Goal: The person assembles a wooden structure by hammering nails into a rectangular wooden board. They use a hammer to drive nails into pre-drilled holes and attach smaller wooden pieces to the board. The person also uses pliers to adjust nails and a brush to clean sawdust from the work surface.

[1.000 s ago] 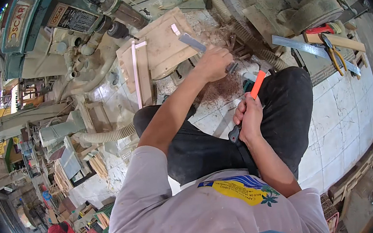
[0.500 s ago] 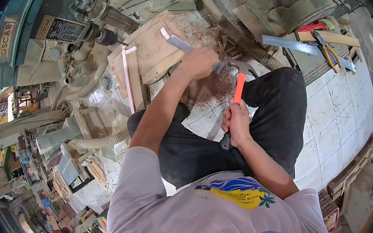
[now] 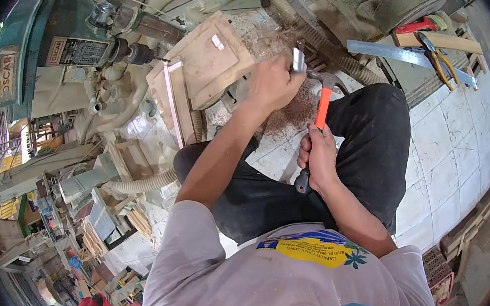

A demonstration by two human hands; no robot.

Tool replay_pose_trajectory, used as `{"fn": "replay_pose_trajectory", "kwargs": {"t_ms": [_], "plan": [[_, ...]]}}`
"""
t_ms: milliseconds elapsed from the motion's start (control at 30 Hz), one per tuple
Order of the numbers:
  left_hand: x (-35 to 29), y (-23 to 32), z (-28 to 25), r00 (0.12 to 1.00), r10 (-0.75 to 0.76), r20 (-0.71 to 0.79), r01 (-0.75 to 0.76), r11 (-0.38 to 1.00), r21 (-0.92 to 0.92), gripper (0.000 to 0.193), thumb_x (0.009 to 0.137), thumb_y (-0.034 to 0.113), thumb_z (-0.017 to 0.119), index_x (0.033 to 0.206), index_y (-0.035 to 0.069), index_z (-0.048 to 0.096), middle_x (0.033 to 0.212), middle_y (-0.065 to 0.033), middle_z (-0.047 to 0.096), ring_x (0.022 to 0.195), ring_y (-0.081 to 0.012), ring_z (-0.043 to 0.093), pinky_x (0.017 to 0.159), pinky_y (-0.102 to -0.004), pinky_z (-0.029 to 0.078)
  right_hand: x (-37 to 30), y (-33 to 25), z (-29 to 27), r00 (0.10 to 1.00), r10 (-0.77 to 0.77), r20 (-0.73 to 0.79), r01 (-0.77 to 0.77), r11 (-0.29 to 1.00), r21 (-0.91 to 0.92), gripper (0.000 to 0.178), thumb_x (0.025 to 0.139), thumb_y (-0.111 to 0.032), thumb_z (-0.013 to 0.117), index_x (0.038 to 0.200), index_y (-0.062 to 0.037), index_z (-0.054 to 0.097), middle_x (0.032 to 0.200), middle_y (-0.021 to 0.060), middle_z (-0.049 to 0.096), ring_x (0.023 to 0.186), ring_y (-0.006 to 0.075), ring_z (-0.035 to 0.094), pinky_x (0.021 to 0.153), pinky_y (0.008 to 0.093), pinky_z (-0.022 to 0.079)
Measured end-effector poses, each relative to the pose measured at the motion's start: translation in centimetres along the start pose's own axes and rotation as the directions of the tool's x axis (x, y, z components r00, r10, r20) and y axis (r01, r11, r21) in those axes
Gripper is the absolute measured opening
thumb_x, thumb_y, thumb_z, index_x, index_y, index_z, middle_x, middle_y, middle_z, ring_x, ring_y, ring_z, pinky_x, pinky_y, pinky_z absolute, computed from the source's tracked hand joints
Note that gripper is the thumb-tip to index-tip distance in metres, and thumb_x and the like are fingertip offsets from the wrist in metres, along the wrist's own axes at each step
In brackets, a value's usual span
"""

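Note:
My right hand (image 3: 319,156) is closed around the black grip of a hammer (image 3: 324,107) with an orange shaft. Its grey head points away from me, over the wood shavings between my knees. Farther out, my left hand (image 3: 276,84) is closed on a silvery metal tool (image 3: 298,61) with a dark end. That tool stands nearly end-on to the view, so its full shape is hidden. Left of this hand lies a wooden panel (image 3: 203,68) with a small pale strip (image 3: 218,42) on it.
A long pale strip (image 3: 172,110) runs along a board beside the panel. To the right, a steel ruler (image 3: 387,53), pliers (image 3: 439,61) and a red-handled brush (image 3: 417,27) lie on a low stand. A green drill press (image 3: 76,48) stands at far left. A ribbed hose (image 3: 310,32) crosses behind.
My left hand has moved right and turned the metal tool from lying flat over the panel to pointing upward, clear of it. The hammer has shifted slightly toward the right.

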State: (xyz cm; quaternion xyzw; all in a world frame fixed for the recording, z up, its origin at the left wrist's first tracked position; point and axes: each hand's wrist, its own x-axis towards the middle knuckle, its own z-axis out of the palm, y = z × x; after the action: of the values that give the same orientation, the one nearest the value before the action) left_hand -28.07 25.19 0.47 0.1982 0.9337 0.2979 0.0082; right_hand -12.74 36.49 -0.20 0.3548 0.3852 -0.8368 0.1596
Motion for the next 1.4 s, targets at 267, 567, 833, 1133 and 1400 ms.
{"fn": "replay_pose_trajectory", "kwargs": {"t_ms": [267,567,833,1133,1400], "plan": [[-3.8,-3.7,0.1,0.74,-0.521,0.425,0.627,0.306,-0.717,0.033,0.103,0.039,0.047,0.102,0.007,0.053,0.07,-0.002,0.048,0.061,-0.0194,0.057,0.059,-0.038,0.053,0.2,0.9,0.4,0.997,-0.057,0.052,0.068,0.966,-0.249,0.022,0.101,-0.025,0.056,0.113,-0.0086,0.049,0.069,0.0003,0.049,0.046,0.0086,0.043,0.04,0.0257,0.036],[-5.1,-4.5,-0.1,0.593,-0.581,0.557,0.567,-0.19,-0.801,0.025,0.105,0.034,0.05,0.105,0.009,0.049,0.076,-0.0032,0.051,0.061,-0.0204,0.059,0.058,-0.0423,0.059,0.4,0.6,1.5,0.909,-0.295,0.296,0.413,0.528,-0.742,0.047,0.079,-0.017,0.077,0.115,-0.0002,0.051,0.079,0.0071,0.064,0.063,0.0167,0.058,0.06,0.03,0.047],[-5.1,-6.6,-2.3,0.713,-0.544,0.442,0.561,0.063,-0.826,0.03,0.102,0.03,0.055,0.088,0.005,0.056,0.066,-0.0037,0.052,0.056,-0.018,0.057,0.044,-0.0366,0.046,-0.3,-6.7,7.5,0.898,-0.29,0.332,0.418,0.8,-0.43,0.039,0.082,0.0,0.067,0.118,-0.0019,0.052,0.081,-0.0025,0.057,0.072,0.0058,0.053,0.067,0.0216,0.043],[-4.5,-4.6,-3.4,0.819,0.006,-0.574,-0.139,0.972,-0.188,0.032,0.083,0.005,0.063,0.115,0.004,0.059,0.112,-0.0148,0.063,0.114,-0.0362,0.06,0.088,-0.05,0.051,4.7,-13.4,14.3,0.908,0.016,0.418,0.25,0.78,-0.573,0.024,0.094,-0.015,0.061,0.115,-0.0041,0.055,0.066,-0.0029,0.046,0.047,0.004,0.041,0.037,0.0195,0.035],[-0.1,-8.8,-6.4,0.894,-0.24,-0.379,0.118,0.941,-0.318,0.014,0.091,0.012,0.056,0.102,0.004,0.061,0.093,-0.0171,0.067,0.092,-0.0379,0.067,0.079,-0.0502,0.052,5.5,-14.4,12.8,0.943,0.001,0.333,0.209,0.775,-0.596,0.025,0.103,-0.032,0.051,0.115,-0.0104,0.056,0.07,-0.0019,0.051,0.043,0.0055,0.038,0.035,0.0217,0.031]]}}
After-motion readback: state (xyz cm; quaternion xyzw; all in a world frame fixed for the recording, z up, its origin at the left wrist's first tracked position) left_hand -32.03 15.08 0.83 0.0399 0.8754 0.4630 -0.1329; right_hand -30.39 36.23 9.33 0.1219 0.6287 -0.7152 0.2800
